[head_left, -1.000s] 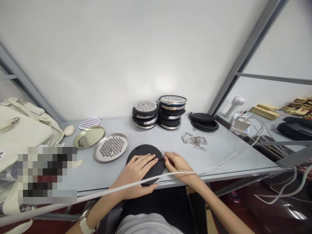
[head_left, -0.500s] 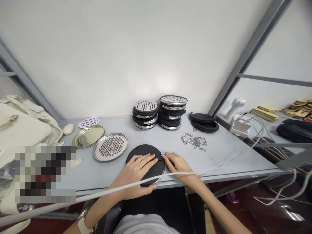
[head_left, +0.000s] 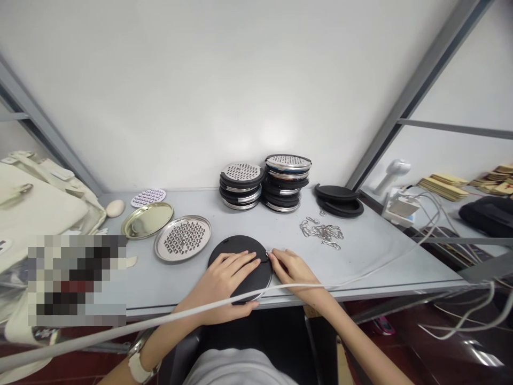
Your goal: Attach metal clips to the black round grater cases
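A black round case [head_left: 252, 278] with a silvery rim along its near right side lies at the table's front edge. My left hand [head_left: 224, 275] grips it, fingers stretched over the top and thumb at the near rim. At the case's right edge, my right hand [head_left: 289, 267] is closed in a pinch on a small metal ring-like clip [head_left: 268, 254]; part of the clip is hidden by the fingertips. A pile of metal clips [head_left: 323, 231] lies to the right. Left of the case is a silver grater disc [head_left: 185, 240], with a gold-toned round lid [head_left: 148, 220] behind it.
Two stacks of black-edged grater discs, a left stack [head_left: 241, 187] and a right stack [head_left: 286, 184], stand by the wall. Black covers [head_left: 340, 202] lie right of them. A white cable [head_left: 180, 313] crosses before my arms. A pale bag [head_left: 44, 203] sits at left.
The view has shifted slightly. Both hands keep nearly the same place on the case and the clip; my right fingers have moved only a little.
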`<state>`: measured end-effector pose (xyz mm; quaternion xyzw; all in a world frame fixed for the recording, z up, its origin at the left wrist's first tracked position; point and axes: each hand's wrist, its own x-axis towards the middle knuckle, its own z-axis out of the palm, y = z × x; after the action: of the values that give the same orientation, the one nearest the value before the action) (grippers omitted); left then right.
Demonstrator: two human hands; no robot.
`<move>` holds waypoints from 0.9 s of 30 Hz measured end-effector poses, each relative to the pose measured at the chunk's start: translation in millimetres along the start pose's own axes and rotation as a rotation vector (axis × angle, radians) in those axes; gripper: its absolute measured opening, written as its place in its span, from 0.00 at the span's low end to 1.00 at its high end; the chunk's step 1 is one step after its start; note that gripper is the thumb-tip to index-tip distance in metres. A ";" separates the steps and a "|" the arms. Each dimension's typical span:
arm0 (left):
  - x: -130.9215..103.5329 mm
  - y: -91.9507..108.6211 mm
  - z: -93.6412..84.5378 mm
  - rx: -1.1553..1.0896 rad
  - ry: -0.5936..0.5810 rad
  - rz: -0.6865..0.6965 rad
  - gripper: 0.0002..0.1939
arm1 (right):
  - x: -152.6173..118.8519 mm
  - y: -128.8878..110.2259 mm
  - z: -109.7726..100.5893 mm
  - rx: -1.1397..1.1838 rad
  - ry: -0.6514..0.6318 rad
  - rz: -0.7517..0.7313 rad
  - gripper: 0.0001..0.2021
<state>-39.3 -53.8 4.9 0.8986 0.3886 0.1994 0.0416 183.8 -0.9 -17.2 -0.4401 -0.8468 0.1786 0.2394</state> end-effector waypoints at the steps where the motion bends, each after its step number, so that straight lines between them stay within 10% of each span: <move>1: 0.0 0.1 -0.1 0.001 -0.003 -0.003 0.36 | -0.2 -0.4 -0.2 0.014 0.003 0.016 0.14; 27: 0.2 0.5 -0.7 0.015 -0.046 -0.018 0.36 | 0.6 0.6 3.6 -0.006 0.015 0.056 0.13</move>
<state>-39.2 -54.1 5.7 0.8997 0.3973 0.1751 0.0455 181.8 -0.4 -20.3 -0.4656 -0.8329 0.1793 0.2395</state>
